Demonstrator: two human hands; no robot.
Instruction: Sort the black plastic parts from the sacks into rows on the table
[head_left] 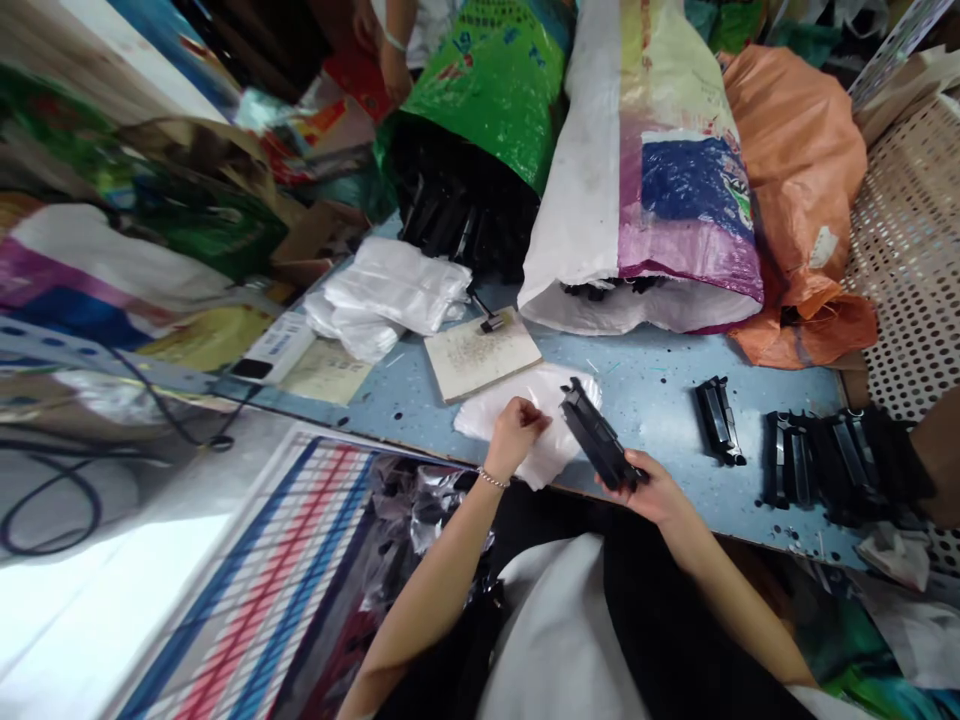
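In my right hand (pixel 645 485) is a long black plastic part (pixel 596 435) with a ribbed, notched edge, gripped at its near end and tilted away from me. It resembles a printer cartridge housing. Beside it, my left hand (pixel 517 432) is closed with fingertips pinched together above thin white plastic bags (pixel 559 455) at the table's front edge. Whether those fingertips hold a bag is hidden. Just beyond lies a worn, pale rectangular block (pixel 482 355) with a small black piece (pixel 491 323) on top. Another black part (pixel 720 420) rests to the right.
Several similar black parts (pixel 814 460) stand in a row at the right of the blue table (pixel 645 375). A green sack (pixel 495 90) of black parts, a white-purple sack (pixel 577 190) and an orange sack (pixel 799 170) line the back. Folded plastic bags (pixel 405 280) lie left. Another person's hand (pixel 394 75) shows behind.
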